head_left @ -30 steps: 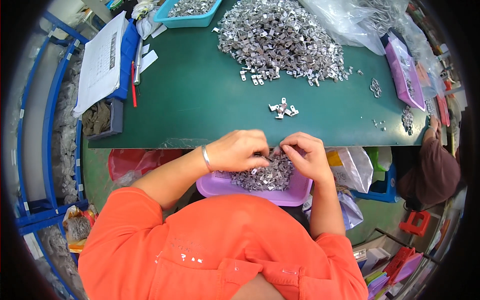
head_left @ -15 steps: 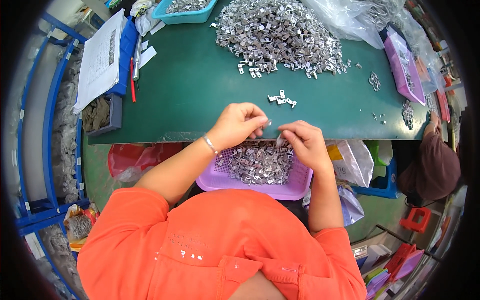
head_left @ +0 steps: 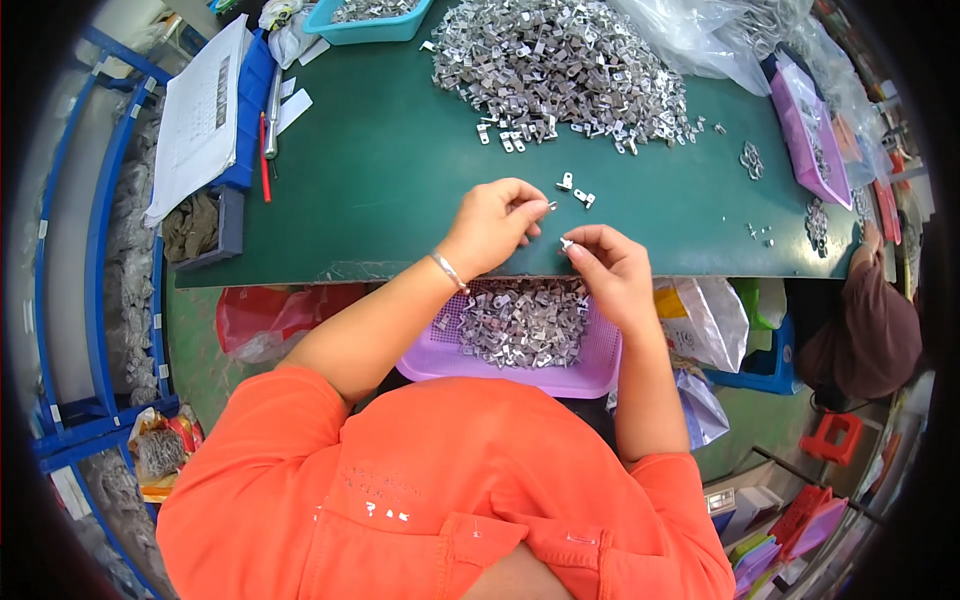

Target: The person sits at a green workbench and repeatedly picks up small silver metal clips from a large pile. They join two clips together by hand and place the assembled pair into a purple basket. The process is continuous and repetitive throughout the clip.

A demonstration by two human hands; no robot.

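Note:
My left hand (head_left: 492, 228) is closed in a pinch over the table's near edge, with a small shiny metal piece (head_left: 552, 205) at its fingertips; its exact kind is too small to tell. Close beside it on the right, my right hand (head_left: 610, 275) pinches a small metal bracket (head_left: 566, 243) between thumb and forefinger. Just beyond the hands lie a few loose brackets (head_left: 584, 199) on the green table (head_left: 370, 180). Below, between my forearms, a purple basket (head_left: 580, 380) holds a heap of the same brackets (head_left: 525, 325).
A big pile of brackets (head_left: 560, 75) covers the table's far middle. Near it are a turquoise tray (head_left: 375, 32), clear plastic bags (head_left: 700, 45) and a pink tray (head_left: 800, 140). Papers (head_left: 200, 120) lie at left. Another person's sleeve (head_left: 865, 330) shows at right.
Both hands have moved a little farther over the table, the left also slightly rightward. Fewer loose brackets show in the small group beyond them. A bracket now shows plainly in the right fingertips.

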